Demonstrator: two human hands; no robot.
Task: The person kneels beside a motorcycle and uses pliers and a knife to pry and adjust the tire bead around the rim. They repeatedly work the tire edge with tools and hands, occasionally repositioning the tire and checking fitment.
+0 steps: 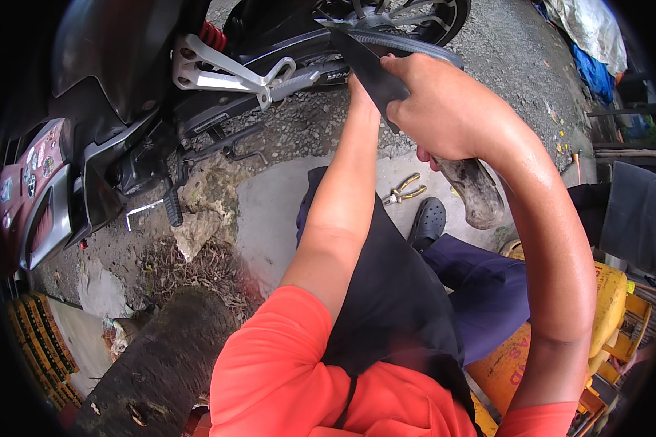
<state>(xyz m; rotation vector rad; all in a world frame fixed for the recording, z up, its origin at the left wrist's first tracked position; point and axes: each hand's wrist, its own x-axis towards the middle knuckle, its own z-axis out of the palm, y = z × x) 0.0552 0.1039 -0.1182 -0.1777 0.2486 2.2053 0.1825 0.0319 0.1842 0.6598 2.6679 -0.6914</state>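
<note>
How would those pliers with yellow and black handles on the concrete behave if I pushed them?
The yellow-and-black-handled pliers look flat-lying on the grey concrete slab, so they'd likely slide rather than roll. Their spread handles might swing at the pivot. The metal head suggests they're probably heavy for their size.

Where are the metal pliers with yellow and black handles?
In the head view, the metal pliers with yellow and black handles lie on the pale grey concrete slab, just right of the picture's middle, beside the dark, holed clog.
</note>
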